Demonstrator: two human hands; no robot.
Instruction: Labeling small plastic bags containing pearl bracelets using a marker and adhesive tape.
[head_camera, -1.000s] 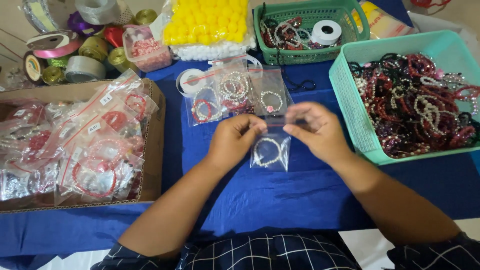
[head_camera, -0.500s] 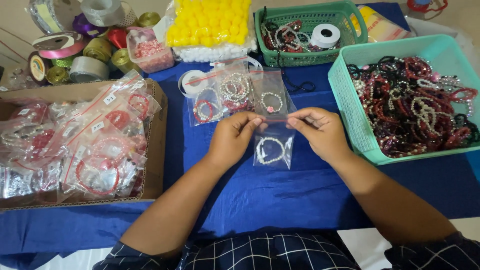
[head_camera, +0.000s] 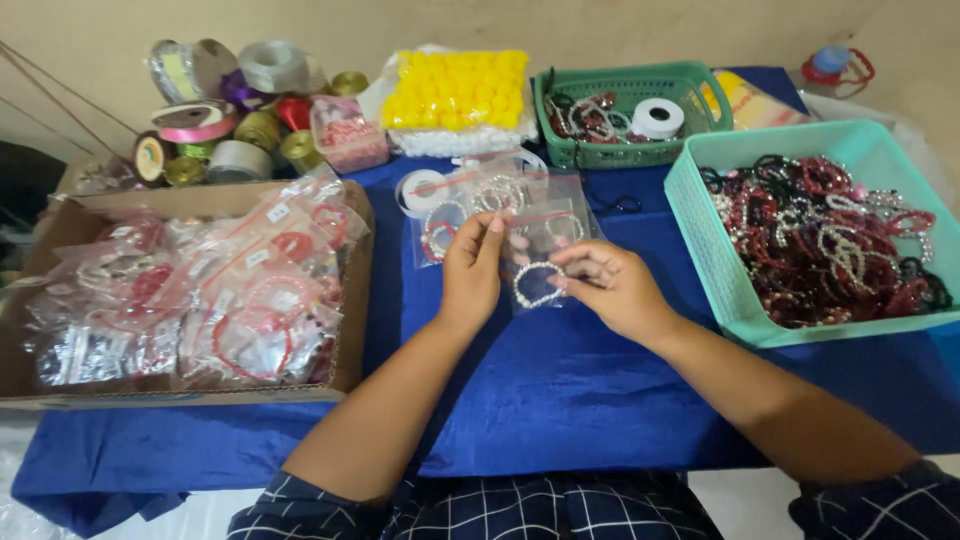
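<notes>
My left hand (head_camera: 473, 268) and my right hand (head_camera: 606, 290) hold a small clear zip bag (head_camera: 537, 285) between them above the blue cloth. A white beaded bracelet sits inside the bag. The left fingers pinch the bag's top left edge, the right fingers pinch its right side. Just behind the hands lie several more clear bags with bracelets (head_camera: 470, 205) on the cloth.
A cardboard box (head_camera: 358, 290) at the left holds many bagged bracelets. A teal basket (head_camera: 705, 270) at the right is full of loose bracelets. A green basket (head_camera: 625, 155), a yellow packet (head_camera: 455, 90) and ribbon spools (head_camera: 210, 125) stand at the back.
Both hands have lifted the bag slightly and drawn closer together; the left hand now pinches the top edge with fingers upright.
</notes>
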